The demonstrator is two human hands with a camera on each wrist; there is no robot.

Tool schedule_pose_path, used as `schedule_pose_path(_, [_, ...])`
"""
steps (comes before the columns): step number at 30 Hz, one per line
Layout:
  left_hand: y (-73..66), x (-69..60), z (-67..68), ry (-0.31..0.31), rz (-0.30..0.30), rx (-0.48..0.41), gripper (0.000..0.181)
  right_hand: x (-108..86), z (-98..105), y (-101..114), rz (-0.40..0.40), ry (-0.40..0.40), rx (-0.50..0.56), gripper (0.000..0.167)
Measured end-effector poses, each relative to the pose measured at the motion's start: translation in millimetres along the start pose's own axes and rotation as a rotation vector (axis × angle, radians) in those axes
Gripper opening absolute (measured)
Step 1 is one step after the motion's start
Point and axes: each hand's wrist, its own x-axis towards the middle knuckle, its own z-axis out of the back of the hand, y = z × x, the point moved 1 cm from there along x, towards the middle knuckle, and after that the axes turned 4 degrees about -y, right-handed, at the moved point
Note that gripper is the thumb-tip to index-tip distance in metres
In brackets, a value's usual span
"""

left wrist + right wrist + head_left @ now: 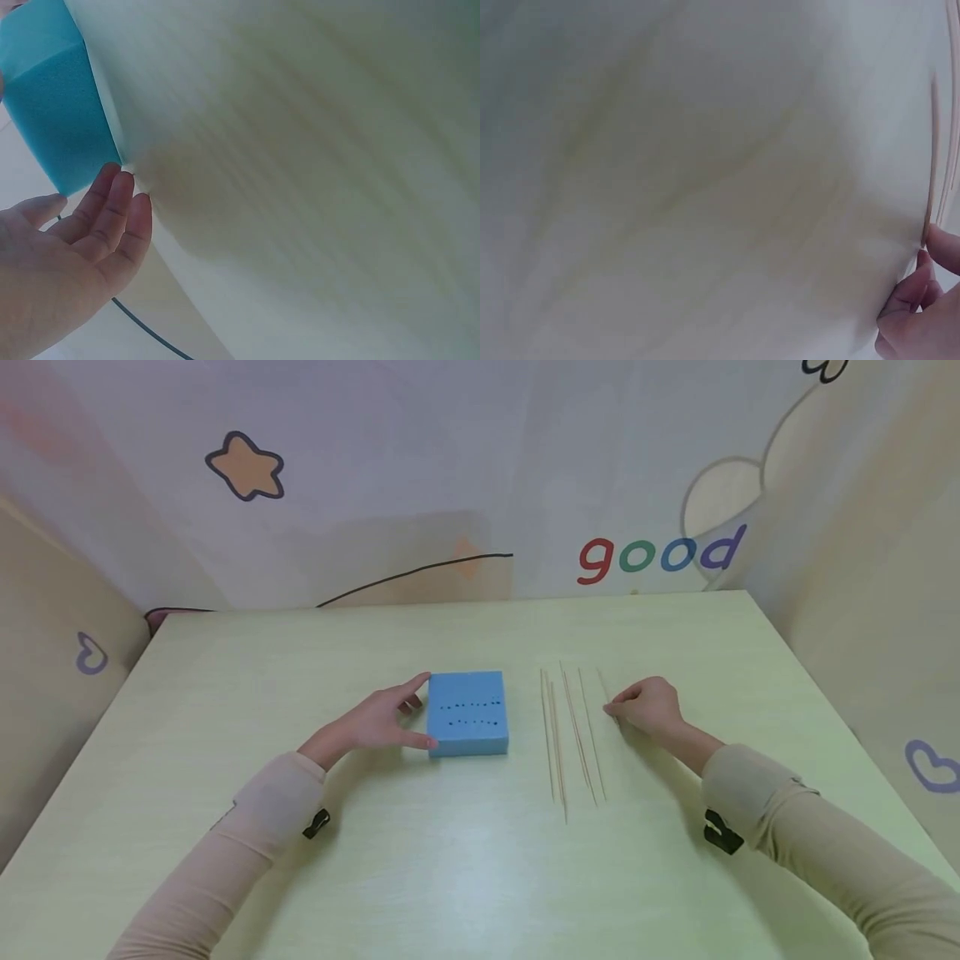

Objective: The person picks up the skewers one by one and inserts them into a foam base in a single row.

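Note:
A blue foam block (467, 687) with rows of dark holes on its top lies on the table. My left hand (382, 718) holds its left end, thumb at the front corner and index finger at the back corner. In the left wrist view, the other fingers of the left hand (82, 259) hang loosely beside the block (64, 112). To the right, my right hand (648, 706) pinches a thin wooden stick (602, 681) between thumb and fingers, low over the table. The right wrist view shows this stick (934, 142) rising from the fingertips of the right hand (922, 307).
Several thin wooden sticks (577, 735) lie lengthwise between the block and my right hand. The pale table (480, 893) ends at a printed curtain (420, 468) behind, with more curtain at both sides.

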Motion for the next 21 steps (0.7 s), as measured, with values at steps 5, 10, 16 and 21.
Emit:
schedule_pose_path(5, [-1.8, -1.1, 1.1, 0.005, 0.004, 0.000, 0.102, -0.5, -2.7, 1.5, -0.011, -0.032, -0.006, 0.022])
schedule_pose_path(10, [-2.0, -0.6, 0.9, 0.009, 0.005, 0.005, 0.102, -2.4, -4.2, 3.6, -0.024, -0.054, -0.003, 0.022])
schedule_pose_path(16, [-0.5, 0.1, 0.5, 0.011, 0.009, 0.010, 0.103, -4.6, -5.7, 4.9, -0.031, -0.050, 0.019, 0.021])
schedule_pose_path(21, [-1.3, -0.4, 0.6, 0.010, 0.012, 0.002, 0.102, -5.4, -6.0, 5.7, -0.045, -0.030, 0.026, 0.024])
